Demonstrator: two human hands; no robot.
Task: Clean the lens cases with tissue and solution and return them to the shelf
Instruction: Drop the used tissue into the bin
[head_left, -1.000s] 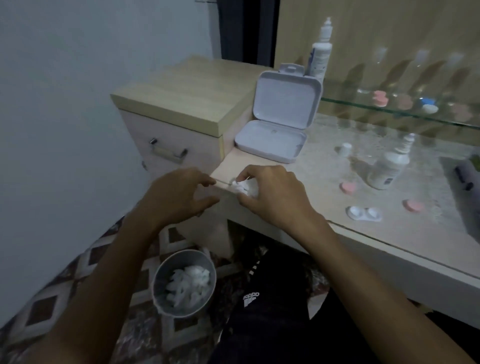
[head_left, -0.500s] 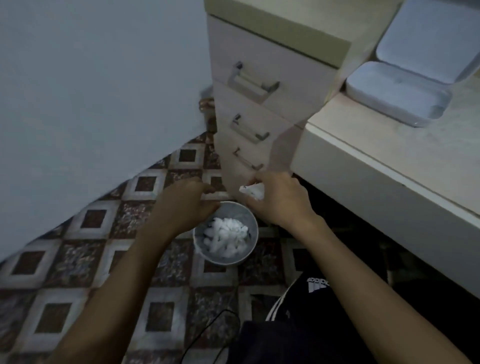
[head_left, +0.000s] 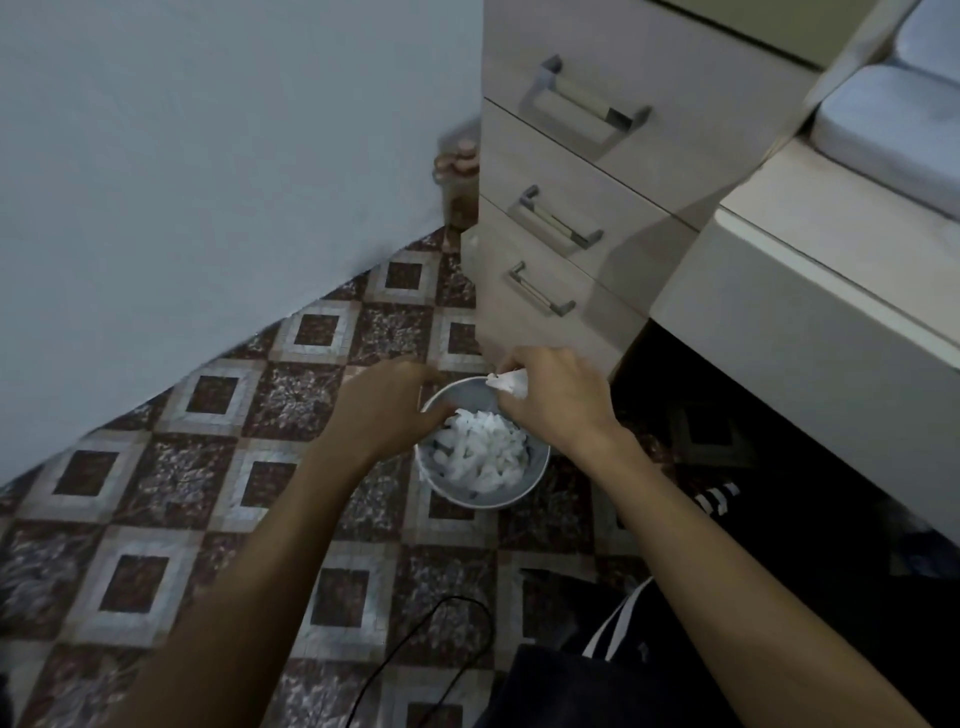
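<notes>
Your right hand (head_left: 558, 400) has a pinching grip on the crumpled tissue (head_left: 509, 383) over the bin (head_left: 485, 496), apparently to drop it, while your left hand's (head_left: 387, 402) grip I cannot tell.

Crumpled white tissue (head_left: 508, 383) — pinched in right hand (head_left: 558, 400) fingers, just above the bin's rim (head_left: 452, 387).

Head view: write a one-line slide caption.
Right hand holds crumpled tissue over the tissue-filled bin.
</notes>
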